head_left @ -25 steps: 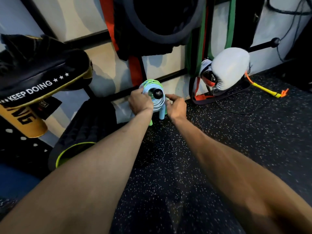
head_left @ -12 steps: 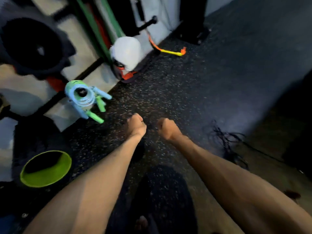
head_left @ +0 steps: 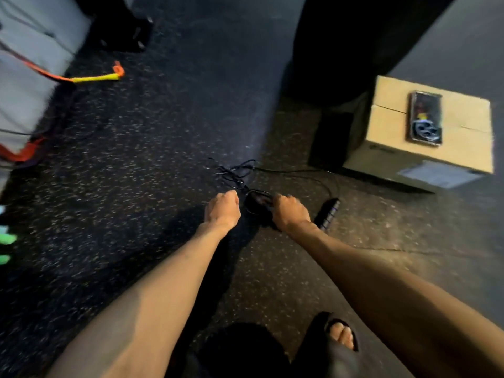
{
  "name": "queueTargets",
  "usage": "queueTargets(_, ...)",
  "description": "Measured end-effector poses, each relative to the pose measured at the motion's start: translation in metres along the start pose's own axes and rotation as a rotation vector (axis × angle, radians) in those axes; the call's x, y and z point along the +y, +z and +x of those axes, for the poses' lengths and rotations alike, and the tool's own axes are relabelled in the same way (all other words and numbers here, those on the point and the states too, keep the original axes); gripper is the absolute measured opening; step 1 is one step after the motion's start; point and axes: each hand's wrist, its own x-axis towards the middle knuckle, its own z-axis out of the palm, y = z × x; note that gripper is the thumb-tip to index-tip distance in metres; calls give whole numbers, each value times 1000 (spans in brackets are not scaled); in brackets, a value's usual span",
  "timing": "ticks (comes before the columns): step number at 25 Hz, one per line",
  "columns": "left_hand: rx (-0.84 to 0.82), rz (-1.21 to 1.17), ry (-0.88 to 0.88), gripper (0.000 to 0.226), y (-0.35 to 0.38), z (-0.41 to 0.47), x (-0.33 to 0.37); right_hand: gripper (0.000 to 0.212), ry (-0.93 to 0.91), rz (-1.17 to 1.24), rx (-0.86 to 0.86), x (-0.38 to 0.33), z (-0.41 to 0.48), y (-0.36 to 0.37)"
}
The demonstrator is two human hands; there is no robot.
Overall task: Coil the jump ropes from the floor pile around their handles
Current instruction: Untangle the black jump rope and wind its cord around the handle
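Speckled black rubber floor fills most of the view, motion-blurred towards the left edge. The left grip is pressed together, fingers curled under into a fist, and nothing shows inside it; it hangs over bare floor just left of the rope. The right grip is also curled, its fingertips right at a dark bundle of loops. Whether it pinches them or only reaches them I cannot tell, since the knuckles hide the fingers.

The black jump rope lies tangled on the floor just beyond and between the two hands, with thin strands trailing off to the right. One ribbed black handle rests on the floor just beside the right wrist, uncoiled.

Further right sits a cardboard box with a phone lying flat on top. At the far left lies a yellow and orange cord. A sandalled foot shows at the bottom.
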Motion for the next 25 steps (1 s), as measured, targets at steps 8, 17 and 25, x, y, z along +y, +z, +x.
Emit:
queueTargets(8, -129, -277, 240, 25, 124, -9, 93, 71, 656, 536, 166, 106, -26, 40)
queueTargets(17, -204, -858, 37, 27, 134, 23, 146, 39, 275, 786, 174, 100, -32, 63)
queueTargets(25, -138, -705, 313, 34, 28, -11, 155, 44, 65, 754, 320, 76, -72, -5)
